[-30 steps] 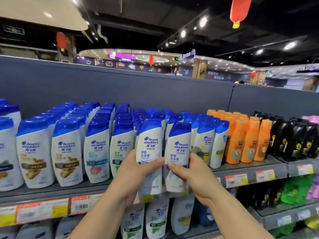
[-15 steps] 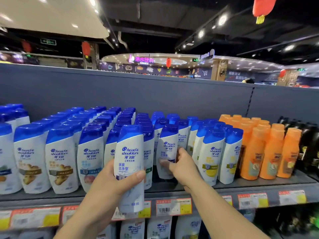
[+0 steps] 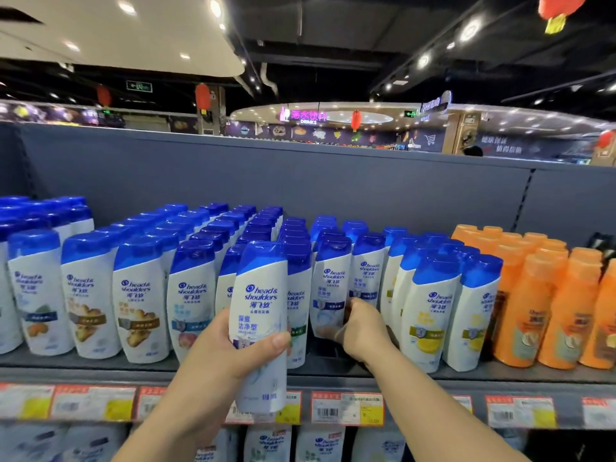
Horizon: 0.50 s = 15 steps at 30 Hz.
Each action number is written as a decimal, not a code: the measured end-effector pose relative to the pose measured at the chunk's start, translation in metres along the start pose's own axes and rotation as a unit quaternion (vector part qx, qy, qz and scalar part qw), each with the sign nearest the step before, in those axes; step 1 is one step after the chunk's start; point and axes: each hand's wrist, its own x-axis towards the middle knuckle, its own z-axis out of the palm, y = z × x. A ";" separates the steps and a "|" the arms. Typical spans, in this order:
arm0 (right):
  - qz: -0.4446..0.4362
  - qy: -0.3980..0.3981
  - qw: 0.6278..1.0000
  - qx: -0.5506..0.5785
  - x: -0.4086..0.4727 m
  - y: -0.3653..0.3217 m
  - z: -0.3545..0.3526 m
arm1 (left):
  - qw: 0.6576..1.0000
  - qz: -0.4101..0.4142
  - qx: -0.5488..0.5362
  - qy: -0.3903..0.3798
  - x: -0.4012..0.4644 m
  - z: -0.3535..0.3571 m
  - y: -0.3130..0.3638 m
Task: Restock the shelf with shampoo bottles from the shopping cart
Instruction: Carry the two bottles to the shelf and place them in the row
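Now we're at the shelf (image 3: pixel 333 371), rows of blue-capped bottles (image 3: pixel 140 295) packed behind both grips — orange bottles (image 3: pixel 550 305) well off beyond our right. Our left hand (image 3: pixel 226 351) wraps one shampoo bottle (image 3: pixel 260 315) upright, in front of the shelf edge. Our right hand (image 3: pixel 363 331) curls round a shelved bottle (image 3: pixel 331 288), set back among its row.

Shelf (image 3: pixel 333 370) in front of me, grey deck, grey back panel: I count rows of white bottles (image 3: pixel 140 295) with blue caps running front to back, upright, packed side by side across the left and middle; orange bottles (image 3: pixel 546 308) just beside them at the right; dark bottles (image 3: pixel 605 243) at the far right edge, mostly cut off. Price tags (image 3: pixel 346 408) along the front lip
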 end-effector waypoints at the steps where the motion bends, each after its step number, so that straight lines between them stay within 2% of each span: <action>1: 0.000 0.000 1.000 0.001 0.000 -0.001 0.000 | 1.000 -0.001 0.001 -0.001 0.000 0.001 0.000; 4: 0.003 -0.003 1.000 -0.027 -0.007 -0.005 -0.006 | 1.000 -0.004 0.009 -0.001 -0.002 0.003 -0.002; 6: -0.020 0.031 0.999 -0.033 -0.025 -0.009 -0.023 | 1.000 -0.003 0.014 0.000 -0.004 0.006 -0.004; 9: -0.160 0.129 0.976 0.065 -0.064 -0.043 -0.074 | 1.000 0.000 0.022 -0.020 -0.004 0.018 -0.005; 10: -0.215 0.109 0.966 0.098 -0.076 -0.057 -0.094 | 0.999 0.004 0.028 -0.027 -0.003 0.025 -0.006; 11: -0.257 0.050 0.960 0.097 -0.086 -0.071 -0.112 | 0.999 0.007 0.035 -0.033 -0.002 0.034 -0.007; 13: -0.284 -0.088 0.955 -0.008 -0.095 -0.093 -0.139 | 0.998 0.017 0.042 -0.045 0.003 0.052 -0.008; 15: -0.293 -0.114 0.938 -0.146 -0.091 -0.105 -0.154 | 0.997 0.034 0.041 -0.062 0.010 0.071 -0.009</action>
